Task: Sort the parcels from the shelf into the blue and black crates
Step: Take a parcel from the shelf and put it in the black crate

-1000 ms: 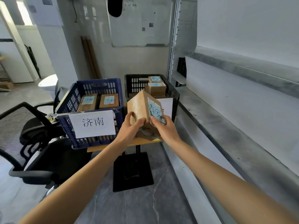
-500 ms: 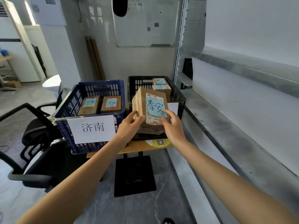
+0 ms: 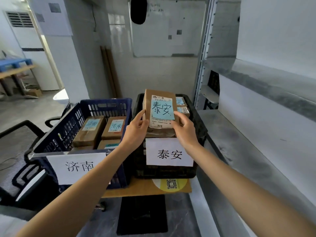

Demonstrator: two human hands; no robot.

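Fingertips (image 3: 143,115) of your left hand (image 3: 136,129) and right hand (image 3: 183,127) pinched the cardboard parcel (image 3: 159,93) by its lower side edges, upright, blue note (image 3: 162,109) facing you (likely to check it against the sign). It hung over the black crate (image 3: 164,171), whose 泰安 sign (image 3: 169,152) matched. Other parcels (image 3: 182,109) underneath were mostly hidden, and the small print was unreadable.

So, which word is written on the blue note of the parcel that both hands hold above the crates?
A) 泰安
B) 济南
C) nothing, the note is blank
A: the parcel reads 泰安, the same word as on the paper sign on the front of the black crate.
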